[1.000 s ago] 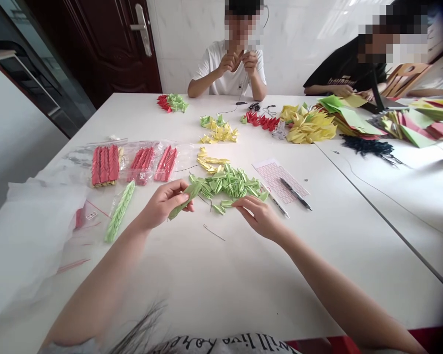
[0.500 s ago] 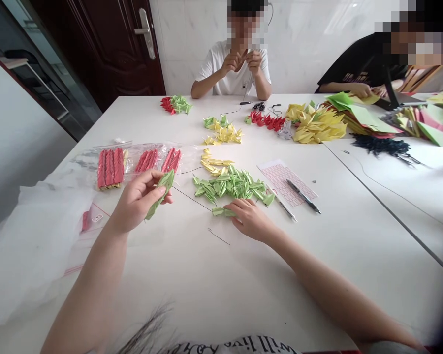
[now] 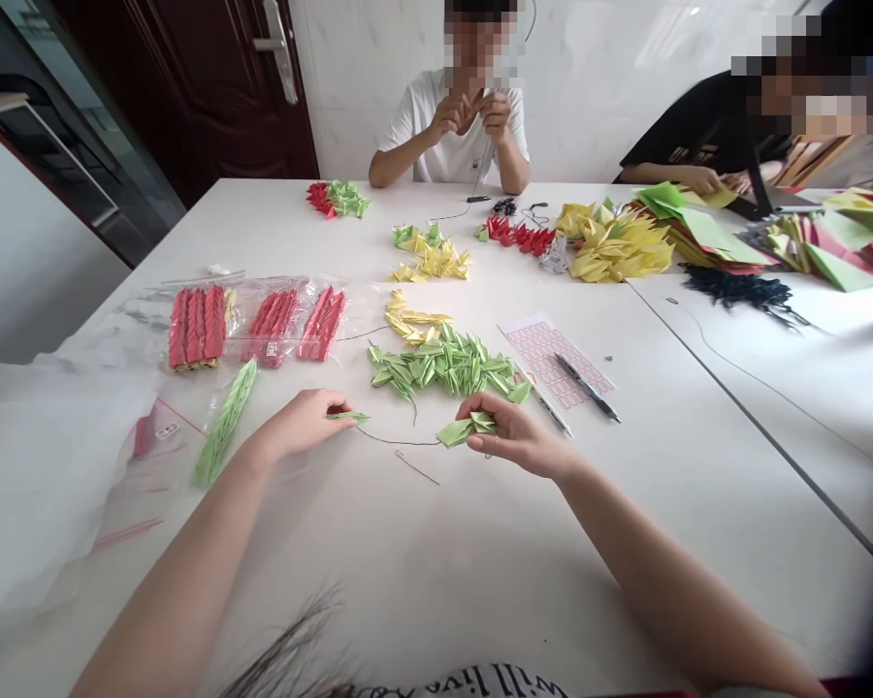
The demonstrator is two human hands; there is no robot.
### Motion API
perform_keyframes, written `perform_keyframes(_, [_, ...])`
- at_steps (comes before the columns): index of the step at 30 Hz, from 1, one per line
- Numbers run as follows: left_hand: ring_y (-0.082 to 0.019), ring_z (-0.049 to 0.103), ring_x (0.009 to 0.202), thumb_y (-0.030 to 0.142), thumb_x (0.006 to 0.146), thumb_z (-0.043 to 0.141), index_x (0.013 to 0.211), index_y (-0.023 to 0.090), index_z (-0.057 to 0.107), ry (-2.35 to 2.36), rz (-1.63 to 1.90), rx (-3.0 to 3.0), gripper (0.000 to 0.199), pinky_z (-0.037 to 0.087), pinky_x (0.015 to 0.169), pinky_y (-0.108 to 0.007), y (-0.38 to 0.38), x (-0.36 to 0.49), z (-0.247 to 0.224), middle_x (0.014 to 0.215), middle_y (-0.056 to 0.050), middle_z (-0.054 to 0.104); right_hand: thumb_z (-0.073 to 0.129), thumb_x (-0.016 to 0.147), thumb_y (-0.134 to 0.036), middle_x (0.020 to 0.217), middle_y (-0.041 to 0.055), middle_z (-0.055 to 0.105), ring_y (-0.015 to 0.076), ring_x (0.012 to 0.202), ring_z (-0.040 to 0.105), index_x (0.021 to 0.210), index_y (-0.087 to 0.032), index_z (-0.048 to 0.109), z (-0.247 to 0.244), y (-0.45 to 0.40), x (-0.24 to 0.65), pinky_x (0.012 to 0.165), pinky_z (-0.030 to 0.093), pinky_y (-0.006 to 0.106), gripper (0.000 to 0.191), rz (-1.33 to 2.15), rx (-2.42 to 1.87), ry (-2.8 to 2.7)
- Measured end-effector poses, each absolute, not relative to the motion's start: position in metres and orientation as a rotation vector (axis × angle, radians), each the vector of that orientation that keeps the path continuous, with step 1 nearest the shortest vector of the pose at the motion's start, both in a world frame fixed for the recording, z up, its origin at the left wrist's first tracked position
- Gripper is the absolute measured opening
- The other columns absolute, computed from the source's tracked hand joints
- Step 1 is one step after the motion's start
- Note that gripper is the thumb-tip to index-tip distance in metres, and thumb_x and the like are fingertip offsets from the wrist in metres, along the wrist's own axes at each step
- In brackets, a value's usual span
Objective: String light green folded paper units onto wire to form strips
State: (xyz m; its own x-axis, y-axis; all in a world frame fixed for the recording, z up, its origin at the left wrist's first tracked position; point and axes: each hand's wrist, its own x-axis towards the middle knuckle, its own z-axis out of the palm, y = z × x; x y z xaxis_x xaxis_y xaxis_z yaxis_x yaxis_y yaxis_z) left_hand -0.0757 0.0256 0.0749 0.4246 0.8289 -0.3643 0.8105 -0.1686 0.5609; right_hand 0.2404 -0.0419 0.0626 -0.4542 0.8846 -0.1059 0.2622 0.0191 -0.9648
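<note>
My left hand (image 3: 307, 424) pinches the end of a small green folded-paper piece (image 3: 354, 417) just above the table. In my right hand (image 3: 515, 438) are several green folded-paper pieces (image 3: 457, 430), bunched between thumb and fingers. A thin dark thread (image 3: 397, 442) sags between the two hands. Behind my right hand lies a pile of green folded-paper pieces (image 3: 443, 361), which look like paper cranes. A long green stack of nested folded paper (image 3: 225, 424) rests left of my left hand, on clear plastic. A thin needle-like wire (image 3: 417, 467) lies in front of the thread.
Clear bags with red folded-paper stacks (image 3: 198, 325) lie at left, near a crumpled white sheet (image 3: 50, 465). Yellow cranes (image 3: 414, 320), a printed card (image 3: 553, 359), a black pen (image 3: 587, 387) and a white pen (image 3: 549, 402) lie beyond. Two people sit across the table.
My left hand has put the long green stack down at left and moved right and down to a small green piece. My right hand has lifted the green pieces, turning palm inward.
</note>
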Motion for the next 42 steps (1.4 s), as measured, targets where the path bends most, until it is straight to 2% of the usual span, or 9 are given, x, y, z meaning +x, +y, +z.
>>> perform_keyframes(6, [-0.029, 0.063, 0.104, 0.033, 0.082, 0.062, 0.111, 0.017, 0.069, 1.480, 0.178, 2.153, 0.034, 0.046, 0.088, -0.037, 0.028, -0.049, 0.100, 0.120, -0.011, 0.066, 0.064, 0.089, -0.051, 0.067, -0.0034, 0.047, 0.0103, 0.057, 0.042, 0.101, -0.019, 0.059, 0.083, -0.034, 0.227, 0.051, 0.034, 0.023, 0.034, 1.368, -1.156, -1.798])
perform_keyframes(10, [-0.025, 0.063, 0.112, 0.051, 0.094, 0.048, 0.115, 0.021, 0.068, 1.075, 0.429, 1.869, 0.042, 0.046, 0.095, -0.035, 0.023, -0.025, 0.120, 0.119, -0.007, 0.069, 0.068, 0.086, -0.034, 0.076, -0.0006, 0.061, 0.0111, 0.063, 0.051, 0.098, -0.020, 0.062, 0.107, -0.026, 0.211, 0.058, 0.041, 0.023, 0.018, 1.103, -1.221, -1.946])
perform_keyframes(14, [-0.025, 0.066, 0.104, 0.045, 0.079, 0.074, 0.104, 0.020, 0.072, 0.809, 0.361, 1.652, 0.036, 0.050, 0.089, -0.034, 0.020, -0.015, 0.118, 0.104, -0.007, 0.074, 0.070, 0.083, -0.029, 0.083, 0.0007, 0.065, 0.0128, 0.070, 0.056, 0.095, -0.020, 0.063, 0.121, -0.019, 0.205, 0.063, 0.043, 0.024, 0.016, 0.972, -1.229, -1.990])
perform_keyframes(18, [-0.022, 0.069, 0.084, 0.039, 0.070, 0.082, 0.082, 0.017, 0.075, 0.837, 0.350, 1.505, 0.026, 0.052, 0.079, -0.032, 0.019, -0.020, 0.113, 0.081, -0.006, 0.074, 0.074, 0.081, -0.040, 0.075, -0.0012, 0.059, 0.0112, 0.062, 0.049, 0.096, -0.019, 0.061, 0.125, -0.016, 0.210, 0.056, 0.039, 0.023, 0.029, 1.107, -1.156, -2.010])
perform_keyframes(23, [-0.021, 0.070, 0.087, 0.048, 0.080, 0.073, 0.090, 0.018, 0.078, 0.856, 0.263, 1.547, 0.032, 0.050, 0.079, -0.030, 0.018, -0.027, 0.120, 0.089, -0.007, 0.078, 0.063, 0.090, -0.044, 0.068, -0.0014, 0.058, 0.0115, 0.058, 0.047, 0.093, -0.019, 0.066, 0.137, -0.013, 0.216, 0.054, 0.037, 0.024, 0.025, 1.136, -1.293, -2.089])
perform_keyframes(28, [-0.022, 0.070, 0.097, 0.052, 0.092, 0.057, 0.090, 0.018, 0.078, 0.861, 0.290, 1.615, 0.040, 0.048, 0.090, -0.031, 0.021, -0.031, 0.125, 0.094, -0.007, 0.078, 0.062, 0.091, -0.036, 0.089, 0.0045, 0.070, 0.0164, 0.079, 0.062, 0.089, -0.020, 0.074, 0.149, -0.006, 0.217, 0.073, 0.046, 0.029, 0.020, 1.090, -1.186, -2.325])
perform_keyframes(33, [-0.023, 0.069, 0.106, 0.049, 0.093, 0.057, 0.102, 0.017, 0.075, 0.812, 0.270, 1.539, 0.038, 0.047, 0.096, -0.033, 0.025, -0.036, 0.123, 0.105, -0.008, 0.077, 0.060, 0.091, -0.040, 0.098, 0.0064, 0.068, 0.0174, 0.081, 0.062, 0.089, -0.021, 0.076, 0.141, 0.000, 0.223, 0.074, 0.047, 0.031, 0.025, 1.068, -1.237, -2.383])
perform_keyframes(37, [-0.024, 0.068, 0.103, 0.052, 0.085, 0.067, 0.104, 0.018, 0.074, 0.850, 0.277, 1.529, 0.039, 0.049, 0.085, -0.030, 0.025, -0.034, 0.117, 0.104, -0.008, 0.076, 0.061, 0.090, -0.040, 0.101, 0.0072, 0.068, 0.0207, 0.084, 0.064, 0.084, -0.024, 0.078, 0.126, 0.001, 0.230, 0.074, 0.047, 0.034, 0.024, 0.995, -1.381, -2.458])
perform_keyframes(42, [-0.013, 0.055, 0.062, 0.054, 0.082, 0.068, 0.092, 0.020, 0.077, 0.972, 0.346, 1.648, 0.037, 0.038, 0.054, -0.025, 0.025, -0.027, 0.106, 0.077, -0.003, 0.069, 0.067, 0.086, -0.041, 0.115, 0.0082, 0.069, 0.0258, 0.097, 0.065, 0.096, -0.025, 0.077, 0.115, -0.002, 0.228, 0.083, 0.050, 0.040, 0.021, 0.921, -1.323, -2.472])
